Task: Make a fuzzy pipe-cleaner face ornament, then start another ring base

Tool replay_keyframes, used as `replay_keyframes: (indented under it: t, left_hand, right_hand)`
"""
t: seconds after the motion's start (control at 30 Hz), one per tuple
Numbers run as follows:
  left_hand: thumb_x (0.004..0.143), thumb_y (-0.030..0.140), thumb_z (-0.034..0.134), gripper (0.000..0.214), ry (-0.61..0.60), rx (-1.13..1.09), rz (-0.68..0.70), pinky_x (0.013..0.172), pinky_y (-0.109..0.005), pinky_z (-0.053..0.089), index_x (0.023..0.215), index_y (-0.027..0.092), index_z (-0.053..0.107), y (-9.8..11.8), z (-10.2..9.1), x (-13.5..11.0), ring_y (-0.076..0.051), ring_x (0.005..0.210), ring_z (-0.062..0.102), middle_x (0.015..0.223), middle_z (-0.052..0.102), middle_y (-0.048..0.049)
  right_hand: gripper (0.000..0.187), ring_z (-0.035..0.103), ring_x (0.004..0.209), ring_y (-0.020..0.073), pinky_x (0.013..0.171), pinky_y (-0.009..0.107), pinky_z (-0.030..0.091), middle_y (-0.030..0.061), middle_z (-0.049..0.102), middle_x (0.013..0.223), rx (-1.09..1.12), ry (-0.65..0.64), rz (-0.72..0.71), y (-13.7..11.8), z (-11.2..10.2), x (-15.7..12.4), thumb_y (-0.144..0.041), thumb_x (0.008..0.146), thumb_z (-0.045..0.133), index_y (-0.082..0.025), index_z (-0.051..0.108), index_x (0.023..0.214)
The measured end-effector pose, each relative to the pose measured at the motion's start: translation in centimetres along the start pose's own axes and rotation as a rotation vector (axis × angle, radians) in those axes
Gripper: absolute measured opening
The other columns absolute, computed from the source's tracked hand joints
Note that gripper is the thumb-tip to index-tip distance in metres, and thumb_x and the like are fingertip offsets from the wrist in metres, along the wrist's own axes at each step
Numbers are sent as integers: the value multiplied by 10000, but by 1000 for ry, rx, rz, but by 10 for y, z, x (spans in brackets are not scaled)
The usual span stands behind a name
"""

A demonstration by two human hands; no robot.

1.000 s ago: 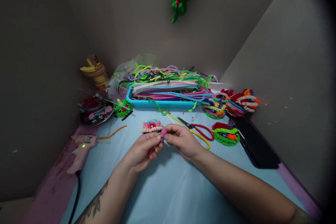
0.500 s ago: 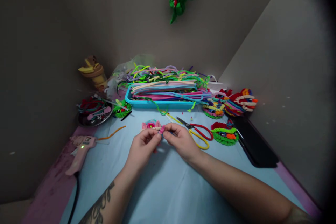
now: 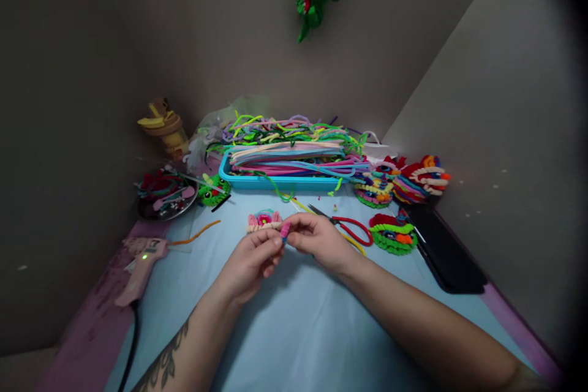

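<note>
Between the fingertips of both hands is a small coiled piece of pink pipe cleaner (image 3: 285, 230), with a bit of blue at its lower end. My left hand (image 3: 257, 257) pinches it from the left, thumb and fingers closed. From the right, my right hand (image 3: 316, 239) grips it with bent fingers. Just behind the hands lies a pink and cream pipe-cleaner piece (image 3: 264, 220) with a bright pink centre, partly covered by my fingers. Scissors (image 3: 351, 229) with one red and one yellow handle rest beside my right hand, which hides part of the yellow loop.
A blue tray (image 3: 285, 184) piled with pipe cleaners stands at the back. On the left are a pink glue gun (image 3: 146, 266) with a lit green light and a metal bowl (image 3: 168, 214). Colourful pipe-cleaner figures (image 3: 394, 236) and a black flat object (image 3: 445, 251) lie right.
Both hands have shifted slightly and the pink piece has turned more upright, showing its blue end. My right hand covers more of the scissors' yellow handle.
</note>
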State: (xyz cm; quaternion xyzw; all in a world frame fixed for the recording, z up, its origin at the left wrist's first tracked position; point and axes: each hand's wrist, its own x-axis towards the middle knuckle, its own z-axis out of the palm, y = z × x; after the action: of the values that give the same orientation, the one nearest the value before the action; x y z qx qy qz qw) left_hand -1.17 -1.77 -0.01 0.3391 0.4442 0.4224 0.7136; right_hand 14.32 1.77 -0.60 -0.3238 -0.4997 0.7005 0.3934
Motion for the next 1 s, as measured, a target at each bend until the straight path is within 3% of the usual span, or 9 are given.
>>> replay_keyframes:
  t: [0.17,0.23,0.37,0.6,0.83,1.0]
  left_hand:
    - [581,347,812,352,-65,-160,-158,336,-114,184,708,128,567,3,1,-2,-19,455,362,617,490,31]
    - [623,363,788,328,-54,-116,-104,347,-117,220,722,124,587,1,1,-2,-26,464,372,622,503,22]
    - [687,410,732,308,48,106,135,402,-156,346,770,129,639,-3,4,-2,-69,506,443,613,532,12]
    - [693,376,707,250,233,354,294,416,-184,380,754,137,660,-5,8,-4,-91,502,470,625,578,-2]
    - [761,360,641,224,277,428,336,425,-189,371,800,144,684,-5,11,-9,-84,457,474,610,584,1]
    - [756,395,652,260,245,343,307,423,-194,365,782,138,681,-7,9,-6,-81,442,468,577,571,11]
  right_hand:
    - [281,530,580,95,524,209,375,1,641,690,96,-22,28,3,2,-2,-384,660,774,-159,644,766]
    - [283,446,487,62,449,190,294,-19,610,636,102,-16,26,4,2,-2,-395,677,762,-161,625,760]
    - [299,303,412,34,398,192,172,-46,559,589,107,18,20,4,2,-2,-411,688,748,-166,594,761]
    - [224,397,486,59,435,199,267,-24,587,672,58,93,-79,11,3,-2,-350,695,750,-175,618,745]
    - [194,498,545,94,510,223,393,-27,594,632,61,140,-121,10,8,-2,-323,674,760,-180,632,701]
    - [172,562,586,121,573,255,468,-16,624,631,-9,179,-173,7,11,-3,-308,670,754,-189,630,677]
